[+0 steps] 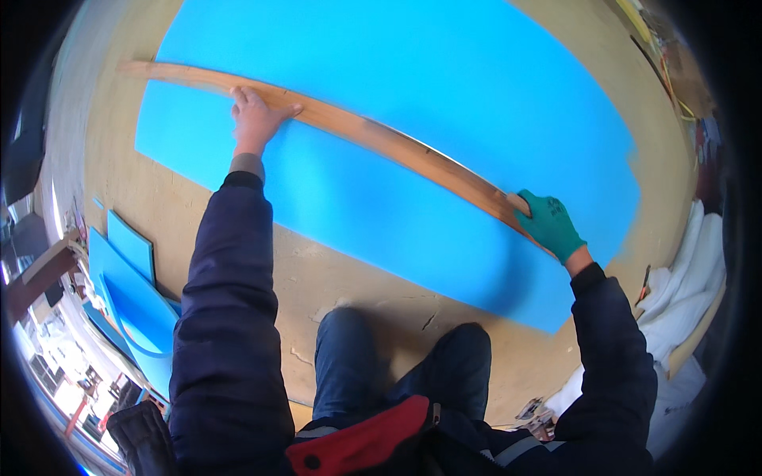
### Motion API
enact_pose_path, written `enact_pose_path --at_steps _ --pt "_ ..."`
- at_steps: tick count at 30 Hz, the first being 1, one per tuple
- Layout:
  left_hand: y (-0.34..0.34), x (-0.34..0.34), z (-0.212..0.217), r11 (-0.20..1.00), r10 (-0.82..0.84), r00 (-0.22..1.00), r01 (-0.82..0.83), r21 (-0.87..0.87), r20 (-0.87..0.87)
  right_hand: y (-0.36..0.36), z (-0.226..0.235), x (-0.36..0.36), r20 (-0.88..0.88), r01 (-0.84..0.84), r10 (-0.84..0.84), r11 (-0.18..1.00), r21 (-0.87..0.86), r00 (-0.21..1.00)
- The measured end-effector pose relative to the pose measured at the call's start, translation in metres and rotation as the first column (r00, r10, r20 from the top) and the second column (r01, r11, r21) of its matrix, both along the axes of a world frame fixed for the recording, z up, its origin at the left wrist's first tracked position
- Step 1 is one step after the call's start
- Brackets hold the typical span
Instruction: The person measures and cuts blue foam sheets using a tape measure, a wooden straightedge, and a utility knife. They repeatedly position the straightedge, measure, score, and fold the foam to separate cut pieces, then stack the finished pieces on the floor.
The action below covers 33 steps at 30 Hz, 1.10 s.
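Note:
A long wooden strip lies slantwise across a large bright blue sheet, from the far left down to the right. My left hand is bare and presses on the strip near its left part, fingers and thumb spread. In a green glove, my right hand is closed at the strip's right part. A short tan piece sticks out of its fingers; whether it is a handle or a fingertip I cannot tell. Along the strip's far edge runs a thin bright line, leading to this hand.
The sheet rests on a tan board surface with scuffs and cracks. Blue offcuts lean at the lower left. Rolled white material is piled at the right. My knees are close to the near edge of the sheet.

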<state>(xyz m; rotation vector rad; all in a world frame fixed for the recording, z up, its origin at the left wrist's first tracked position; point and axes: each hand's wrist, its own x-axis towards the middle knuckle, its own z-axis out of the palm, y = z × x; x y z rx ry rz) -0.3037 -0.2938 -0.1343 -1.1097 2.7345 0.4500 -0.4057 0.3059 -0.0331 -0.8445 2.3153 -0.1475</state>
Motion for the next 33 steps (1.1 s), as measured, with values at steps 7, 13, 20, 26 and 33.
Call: enact_pose_path --at_steps 7,13,20,26,33 --pt "0.084 -0.001 0.014 0.962 -0.135 0.938 0.201 -0.184 0.320 -0.054 -0.007 0.011 -0.153 -0.008 -0.024 0.980 -0.201 0.988" --pt "0.242 0.011 0.000 0.951 -0.187 0.957 0.234 -0.204 0.223 -0.054 -0.038 0.005 -0.218 -0.141 0.113 0.983 -0.117 0.969" --pt "0.246 0.000 0.020 0.969 -0.158 0.949 0.201 -0.142 0.272 0.084 -0.034 0.011 -0.289 -0.154 0.103 0.975 -0.158 0.952" --pt "0.243 -0.001 0.016 0.976 -0.154 0.945 0.192 -0.107 0.287 0.285 -0.013 0.023 -0.247 -0.077 0.110 0.987 0.140 0.963" --pt "0.270 -0.009 0.020 0.967 -0.207 0.913 0.246 -0.071 0.352 0.356 -0.024 0.032 -0.311 -0.010 0.003 1.000 -0.020 0.950"
